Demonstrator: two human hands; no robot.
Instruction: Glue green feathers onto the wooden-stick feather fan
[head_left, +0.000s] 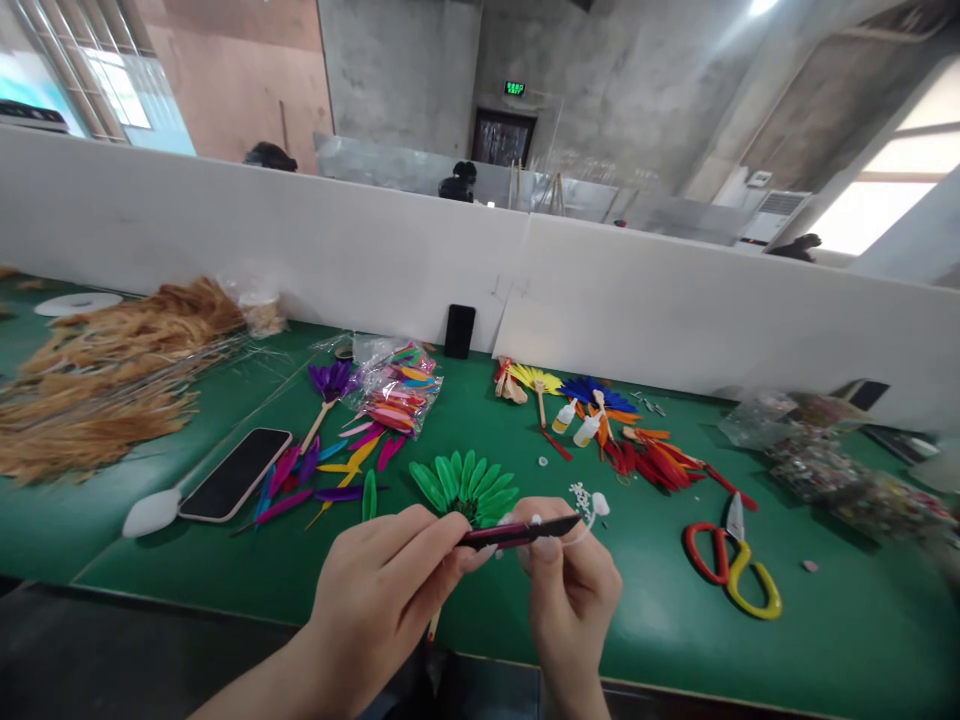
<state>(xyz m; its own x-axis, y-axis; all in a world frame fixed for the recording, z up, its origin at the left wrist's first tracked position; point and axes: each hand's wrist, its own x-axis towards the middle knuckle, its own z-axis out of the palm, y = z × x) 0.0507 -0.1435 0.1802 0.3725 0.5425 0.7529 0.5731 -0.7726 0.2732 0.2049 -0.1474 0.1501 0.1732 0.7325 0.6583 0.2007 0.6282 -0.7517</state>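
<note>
A: Left hand (390, 585)?

B: Closed round one end of a slim dark tool (519, 533), magenta-edged. Blade or tweezers, cannot tell.

A: Right hand (574, 590)?

B: Thumb and fingers pinched at the tool's other end. A pale strand (599, 504) with a round white end emerges there; exact contact hidden by fingers.

A: Position of the tool?

B: Nearly level, bridging both hands, raised above the tabletop (652, 630). Green feather fan (466, 482) just beyond it, nearer the left hand's fingertips, its lower part covered. White beads (580, 500) beyond the right hand.

A: Handling?

B: Judged: tool light, stiff, smooth enough to turn in the fingers. Best held by the thicker body at the left; keep skin off the narrow tip, possibly sharp. Strand probably light and bendy; a fingertip pinch suits it.

A: And the fan?

B: Likely very light, feathers soft and easily creased. Take it low, where they gather, never by the spread tips.
</note>
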